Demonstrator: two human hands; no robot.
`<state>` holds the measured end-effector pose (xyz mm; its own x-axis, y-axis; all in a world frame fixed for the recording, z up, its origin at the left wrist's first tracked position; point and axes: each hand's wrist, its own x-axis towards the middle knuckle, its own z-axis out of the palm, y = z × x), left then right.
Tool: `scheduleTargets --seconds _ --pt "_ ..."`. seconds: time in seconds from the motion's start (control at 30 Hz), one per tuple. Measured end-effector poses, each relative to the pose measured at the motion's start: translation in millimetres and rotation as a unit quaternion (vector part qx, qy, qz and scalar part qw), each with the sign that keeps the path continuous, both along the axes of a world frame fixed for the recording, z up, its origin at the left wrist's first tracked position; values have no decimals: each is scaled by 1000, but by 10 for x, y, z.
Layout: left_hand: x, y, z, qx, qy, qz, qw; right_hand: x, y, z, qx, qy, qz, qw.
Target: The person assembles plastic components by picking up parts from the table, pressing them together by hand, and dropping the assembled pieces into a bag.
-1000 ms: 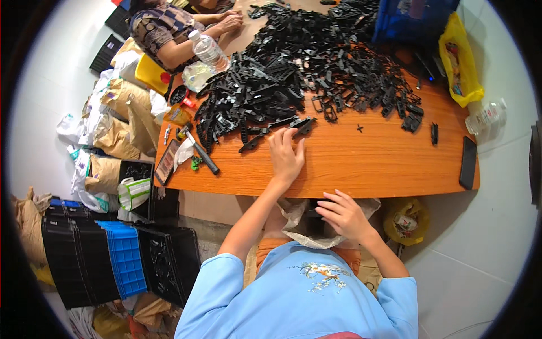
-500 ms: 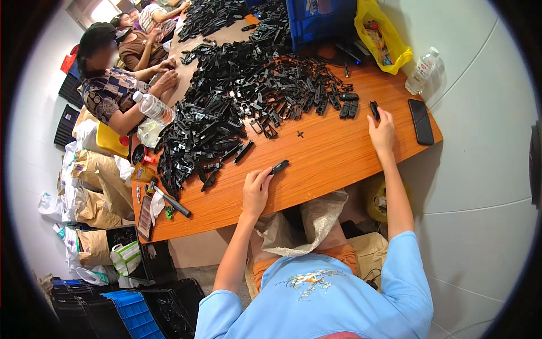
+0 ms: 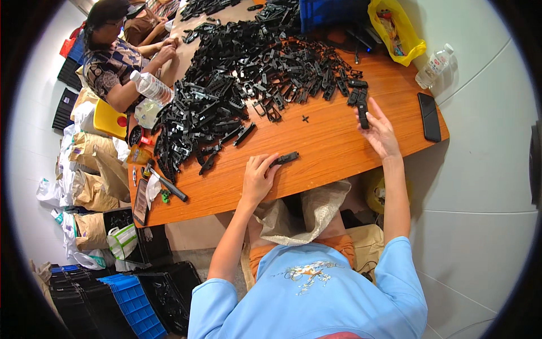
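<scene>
My left hand, above the near edge of the wooden table, pinches one end of a small black plastic part; the other end points right. Farther right, my right hand has its thumb and fingers round another narrow black plastic part, its palm partly turned up. Just beyond that part, a few similar black parts lie side by side at the pile's right end. A tiny black cross-shaped piece lies on the wood between my hands.
A big heap of black plastic parts covers the table's middle. At right are a phone, a plastic bottle and a yellow bag. A hammer lies at the left corner. A co-worker sits at the left side.
My right hand has turned its palm upward and its black part now stands closer to the small row. My left hand still holds its part, slightly tilted. The view has shifted a little.
</scene>
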<state>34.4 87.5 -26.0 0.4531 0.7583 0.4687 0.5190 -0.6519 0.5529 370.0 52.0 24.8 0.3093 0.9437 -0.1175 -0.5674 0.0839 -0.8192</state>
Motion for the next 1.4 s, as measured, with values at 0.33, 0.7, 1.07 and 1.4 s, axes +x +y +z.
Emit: scheduleTargets --seconds 0.33,0.7,1.07,1.4 --pt "25 -1 0 -60 -51 4 997 -815 120 -163 26 -209 77 975" --pt "3 -36 -29 -101 -60 20 993 -1420 27 -398 102 -445 82 886" --pt "177 -216 318 7 34 -27 999 -1211 -184 -407 -23 -368 -35 929" --pt "95 15 8 -85 -59 -12 995 -1502 -139 -378 94 -521 -3 848"
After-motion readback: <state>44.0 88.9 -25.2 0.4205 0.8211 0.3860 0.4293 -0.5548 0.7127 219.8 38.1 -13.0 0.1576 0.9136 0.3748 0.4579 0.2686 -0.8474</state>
